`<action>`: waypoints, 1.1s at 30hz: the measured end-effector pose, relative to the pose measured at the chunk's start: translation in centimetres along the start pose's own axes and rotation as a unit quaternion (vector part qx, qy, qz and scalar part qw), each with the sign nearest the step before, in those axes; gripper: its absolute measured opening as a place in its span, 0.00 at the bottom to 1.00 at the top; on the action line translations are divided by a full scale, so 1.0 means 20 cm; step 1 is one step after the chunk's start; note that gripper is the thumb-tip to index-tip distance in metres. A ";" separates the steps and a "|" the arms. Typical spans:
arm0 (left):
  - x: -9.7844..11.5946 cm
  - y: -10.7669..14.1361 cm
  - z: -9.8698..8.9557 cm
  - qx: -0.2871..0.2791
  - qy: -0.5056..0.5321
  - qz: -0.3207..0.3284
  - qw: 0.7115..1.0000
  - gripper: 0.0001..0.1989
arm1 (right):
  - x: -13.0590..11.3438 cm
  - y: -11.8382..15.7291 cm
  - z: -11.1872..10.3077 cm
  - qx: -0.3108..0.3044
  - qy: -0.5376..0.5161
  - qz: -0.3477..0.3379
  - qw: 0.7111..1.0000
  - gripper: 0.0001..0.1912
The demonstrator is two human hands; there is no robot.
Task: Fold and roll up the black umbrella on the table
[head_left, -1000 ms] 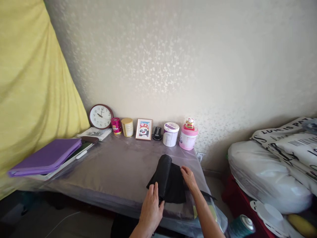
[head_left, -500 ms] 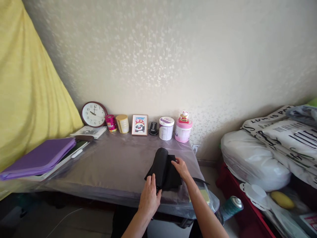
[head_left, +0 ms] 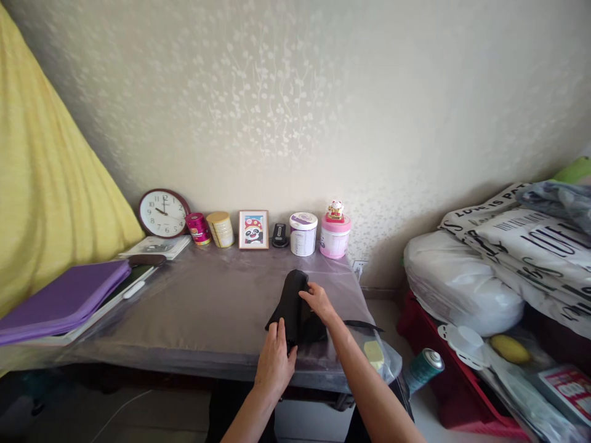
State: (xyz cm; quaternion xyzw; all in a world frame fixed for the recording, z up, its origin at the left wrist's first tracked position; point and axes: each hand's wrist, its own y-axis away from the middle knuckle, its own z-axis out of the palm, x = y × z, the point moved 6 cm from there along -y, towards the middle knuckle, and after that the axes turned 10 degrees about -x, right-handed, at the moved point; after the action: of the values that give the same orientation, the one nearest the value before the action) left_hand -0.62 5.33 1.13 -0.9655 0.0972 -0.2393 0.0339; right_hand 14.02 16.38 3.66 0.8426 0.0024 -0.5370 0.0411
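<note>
Desk (head_left: 194,307) has one clock (head_left: 163,212), four tubs (head_left: 303,236) far side; and both hands, left (head_left: 274,364) and right (head_left: 320,304), fingers grasping one black bundle (head_left: 290,304)!

black fabric bundle (head_left: 290,303), partly rolled, flaps loose, on covered table (head_left: 207,301).

The fabric (head_left: 512,231) reads "LOVE IS"; the clock (head_left: 162,214) bears 8.
</note>
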 end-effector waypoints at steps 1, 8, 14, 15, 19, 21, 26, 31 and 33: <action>0.00 0.00 0.00 0.000 -0.001 0.000 1.000 0.28 | -0.01 0.00 0.02 0.000 -0.003 0.001 1.000 0.19; 0.00 0.00 0.00 -0.013 -0.006 -0.009 1.000 0.27 | -0.05 -0.04 0.09 0.018 0.020 -0.001 1.000 0.23; 0.02 -0.01 -0.01 -0.042 -0.010 -0.024 0.999 0.27 | -0.06 -0.04 0.12 0.023 0.066 0.003 0.998 0.24; 0.02 -0.01 -0.02 -0.048 -0.010 -0.027 0.998 0.28 | -0.06 -0.05 0.13 0.024 0.073 0.005 0.997 0.24; 0.03 -0.01 -0.02 -0.065 -0.008 -0.038 0.997 0.29 | -0.07 -0.05 0.14 0.022 0.096 0.005 0.995 0.23; 0.03 -0.01 -0.02 -0.071 -0.005 -0.044 0.997 0.29 | -0.08 -0.05 0.14 0.014 0.102 -0.001 0.995 0.23; 0.04 -0.01 -0.03 -0.075 0.008 -0.049 0.996 0.30 | -0.11 -0.03 0.15 -0.033 0.095 -0.029 0.994 0.17; 0.04 -0.01 -0.04 -0.074 0.021 -0.049 0.996 0.29 | -0.10 -0.01 0.18 -0.070 0.090 -0.036 0.993 0.16; 0.04 -0.01 -0.04 -0.075 0.026 -0.050 0.996 0.28 | -0.10 -0.01 0.18 -0.059 0.106 -0.036 0.992 0.15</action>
State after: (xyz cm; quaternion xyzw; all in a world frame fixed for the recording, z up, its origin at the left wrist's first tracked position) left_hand -0.31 5.44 2.25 -0.9623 0.0669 -0.2582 -0.0530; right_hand 9.88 16.40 3.98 0.8903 0.0689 -0.4444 0.0711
